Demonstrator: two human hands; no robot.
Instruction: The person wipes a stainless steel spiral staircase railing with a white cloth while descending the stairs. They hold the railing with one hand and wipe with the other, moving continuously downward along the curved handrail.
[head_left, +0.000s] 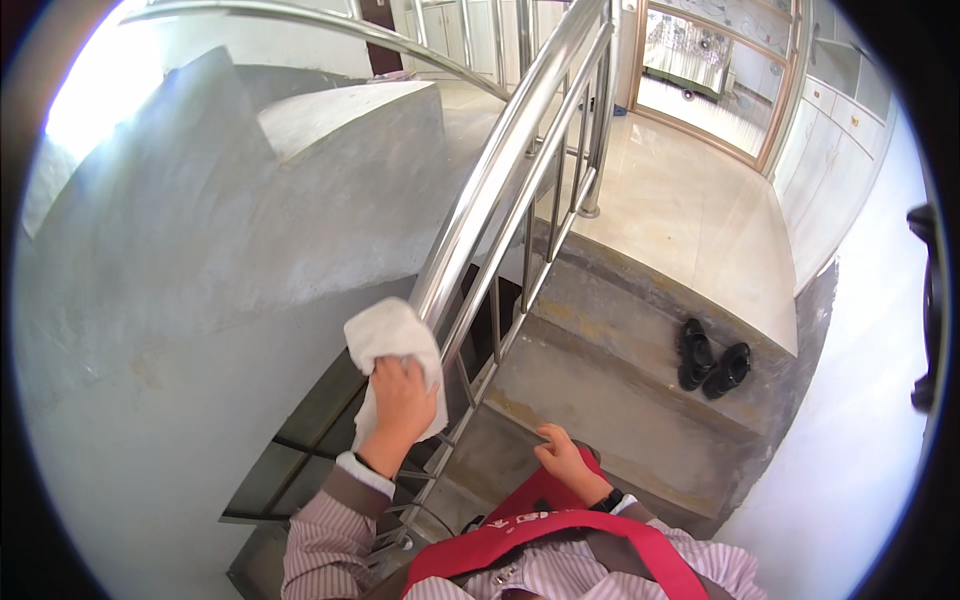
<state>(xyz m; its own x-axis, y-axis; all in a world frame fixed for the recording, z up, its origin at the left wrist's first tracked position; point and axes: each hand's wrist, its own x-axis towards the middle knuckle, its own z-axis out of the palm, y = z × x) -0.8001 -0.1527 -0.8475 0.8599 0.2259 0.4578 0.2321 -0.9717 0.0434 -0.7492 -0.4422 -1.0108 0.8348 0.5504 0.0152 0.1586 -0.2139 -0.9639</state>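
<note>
My left hand (401, 397) presses a white cloth (394, 330) against the stainless steel handrail (480, 180) of the staircase, its fingers spread over the cloth. One end of the cloth flops over beyond my fingertips, and the rest hangs down beside my palm. The rail under the cloth is hidden. To the right of the railing, my right hand (562, 454) is held in front of my red apron (547, 491), with its fingers loosely bent and nothing seen in it.
Concrete steps (585, 390) lead up to a tiled landing (675, 202). A pair of black shoes (695, 354) stands on a step at the right. White cabinets (825, 142) and a glass sliding door (720, 67) border the landing. A plastered wall (225, 225) curves along the left.
</note>
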